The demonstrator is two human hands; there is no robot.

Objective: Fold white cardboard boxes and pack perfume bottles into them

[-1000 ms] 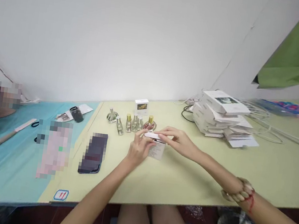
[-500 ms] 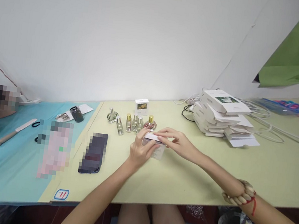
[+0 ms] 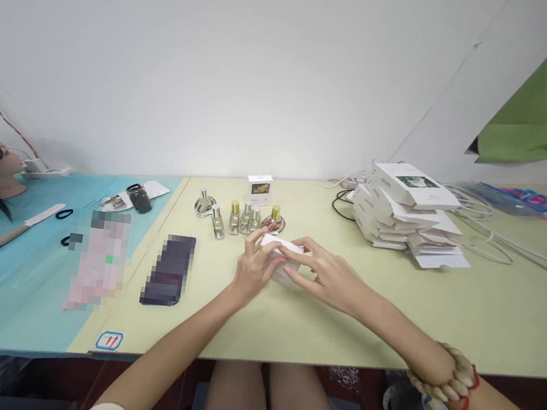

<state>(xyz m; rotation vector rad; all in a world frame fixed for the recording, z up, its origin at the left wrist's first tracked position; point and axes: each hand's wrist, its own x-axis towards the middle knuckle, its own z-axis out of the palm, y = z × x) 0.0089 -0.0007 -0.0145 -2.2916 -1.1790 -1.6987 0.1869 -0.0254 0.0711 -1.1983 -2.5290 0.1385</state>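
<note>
A small white box [image 3: 282,246] stands on the pale green table [image 3: 319,318], held between both hands. My left hand [image 3: 251,268] grips its left side with fingers curled round it. My right hand [image 3: 321,270] covers its right side and top, fingers pressing on the lid. Just behind the box stands a row of several small glass perfume bottles [image 3: 244,217] with gold and silver caps, and a small white printed box [image 3: 259,188] behind them.
A stack of flat white boxes [image 3: 407,206] lies at the back right, with cables beside it. A dark phone [image 3: 169,270] lies left of my hands. On the blue cover [image 3: 3,270] at the left are a knife [image 3: 23,227], small items and another person's head.
Both hands have closed more tightly over the box, and the right hand now presses its top down. The view has shifted slightly.
</note>
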